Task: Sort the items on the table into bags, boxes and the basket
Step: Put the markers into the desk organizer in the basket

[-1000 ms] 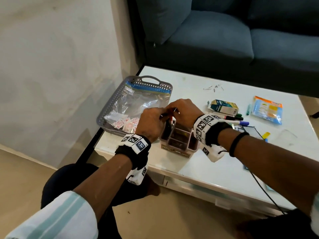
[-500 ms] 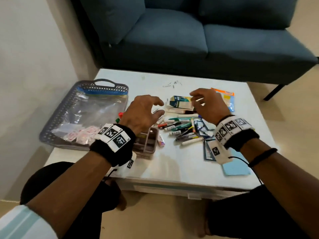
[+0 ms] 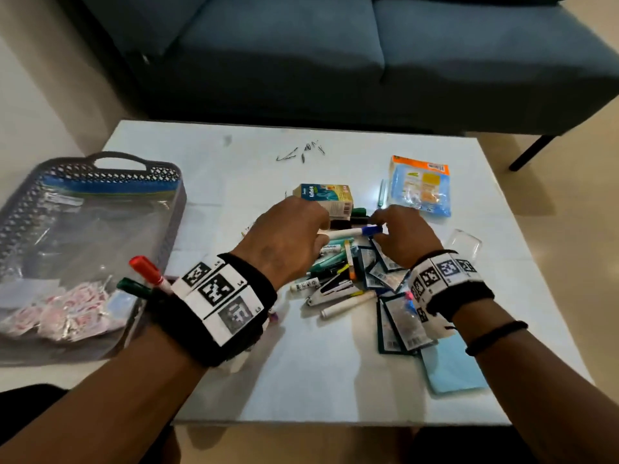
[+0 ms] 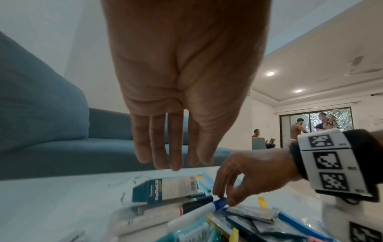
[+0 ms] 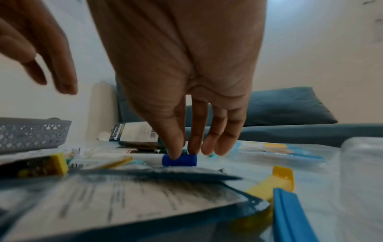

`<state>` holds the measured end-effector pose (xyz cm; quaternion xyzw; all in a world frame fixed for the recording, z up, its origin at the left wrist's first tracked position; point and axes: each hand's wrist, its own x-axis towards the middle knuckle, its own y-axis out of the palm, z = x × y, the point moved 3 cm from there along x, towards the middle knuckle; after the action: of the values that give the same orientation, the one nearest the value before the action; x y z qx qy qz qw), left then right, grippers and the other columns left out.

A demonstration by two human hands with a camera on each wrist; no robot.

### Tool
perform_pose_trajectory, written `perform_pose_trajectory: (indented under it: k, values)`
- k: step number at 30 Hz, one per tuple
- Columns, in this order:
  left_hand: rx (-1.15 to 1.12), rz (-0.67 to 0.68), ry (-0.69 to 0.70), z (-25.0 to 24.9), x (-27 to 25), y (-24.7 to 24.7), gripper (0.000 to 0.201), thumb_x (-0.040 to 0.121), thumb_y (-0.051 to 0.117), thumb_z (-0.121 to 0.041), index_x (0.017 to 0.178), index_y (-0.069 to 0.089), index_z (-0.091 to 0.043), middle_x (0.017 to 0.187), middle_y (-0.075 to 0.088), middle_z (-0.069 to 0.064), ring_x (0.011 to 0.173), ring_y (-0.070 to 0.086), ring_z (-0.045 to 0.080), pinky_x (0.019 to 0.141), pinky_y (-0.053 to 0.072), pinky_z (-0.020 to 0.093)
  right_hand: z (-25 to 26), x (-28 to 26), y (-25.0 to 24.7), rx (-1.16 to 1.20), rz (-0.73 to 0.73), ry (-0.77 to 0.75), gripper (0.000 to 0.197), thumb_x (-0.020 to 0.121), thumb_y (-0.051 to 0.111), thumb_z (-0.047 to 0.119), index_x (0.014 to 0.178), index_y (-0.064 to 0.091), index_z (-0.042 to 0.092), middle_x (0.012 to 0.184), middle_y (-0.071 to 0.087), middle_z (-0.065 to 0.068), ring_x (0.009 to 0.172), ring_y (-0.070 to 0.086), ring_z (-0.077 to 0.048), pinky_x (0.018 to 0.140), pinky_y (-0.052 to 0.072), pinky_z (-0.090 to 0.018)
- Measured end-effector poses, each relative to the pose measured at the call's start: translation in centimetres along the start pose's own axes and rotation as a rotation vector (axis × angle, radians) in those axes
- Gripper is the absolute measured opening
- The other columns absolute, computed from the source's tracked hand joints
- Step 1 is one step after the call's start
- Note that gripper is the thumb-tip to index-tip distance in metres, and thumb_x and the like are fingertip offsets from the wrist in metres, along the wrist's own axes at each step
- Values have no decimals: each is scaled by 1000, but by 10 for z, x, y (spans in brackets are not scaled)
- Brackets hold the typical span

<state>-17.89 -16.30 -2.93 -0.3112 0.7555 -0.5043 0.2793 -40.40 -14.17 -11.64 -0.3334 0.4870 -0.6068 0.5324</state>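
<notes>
While a small carton [image 3: 326, 199] and sachets [image 3: 385, 266] crowd the worktop [image 3: 335, 380], the right hand [image 3: 403, 234] apparently pinches a blue-capped marker [image 3: 351, 232]; the left hand [image 3: 284, 239] hovers slack-fingered.

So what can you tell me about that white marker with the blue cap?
The marker has a white barrel and a blue cap, plastic by the look. It lies flat on top of the pile of pens, cap on, pointing right. The right hand pinches the cap between thumb and fingertips. The left hand hovers above the barrel, not touching it.
</notes>
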Motion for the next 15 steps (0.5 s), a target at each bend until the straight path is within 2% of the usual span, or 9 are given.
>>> perform_pose_trajectory:
  k: [5,8,10,12,13,15]
  values:
    - [-12,10,8,1,-9,13,27,99,63,-35,122,67,-21,122,66,5,112,61,28,93,53,39,6,0,5,-75,43,24,20,88,67,8,105,74,16,106,65,-11,103,61,-33,85,55,-47]
    - [-75,-95,37,5,-9,8,35,99,64,-34,132,62,-23,129,64,2,118,56,24,97,50,39,22,-9,-25,-45,25,-47,19,87,71,5,102,74,16,99,65,-7,96,62,-27,81,52,-39]
    - [-100,-162,49,3,-8,6,42,98,64,-36,138,58,-24,134,62,0,122,51,22,98,47,36,40,-24,-49,108,-1,-164,17,89,75,11,104,74,18,96,66,-1,90,63,-18,77,51,-30]
    - [-146,-210,47,-4,-6,5,43,98,65,-37,139,58,-26,132,64,-2,120,51,19,95,45,31,61,-43,-68,358,-29,-216,18,88,77,21,107,75,19,94,71,5,86,68,-9,75,58,-23]
    - [-182,-238,44,-7,-6,3,39,98,65,-35,135,61,-28,126,67,-3,116,54,18,92,47,30,71,-49,-71,457,-53,-219,20,88,78,24,108,76,18,92,73,7,85,71,-8,76,60,-24]
    - [-265,-295,40,-9,-7,-3,31,97,66,-30,128,65,-28,111,72,-3,102,62,16,87,53,35,85,-55,-73,562,-140,-215,21,88,79,23,108,76,17,89,75,7,83,73,-8,76,61,-23]
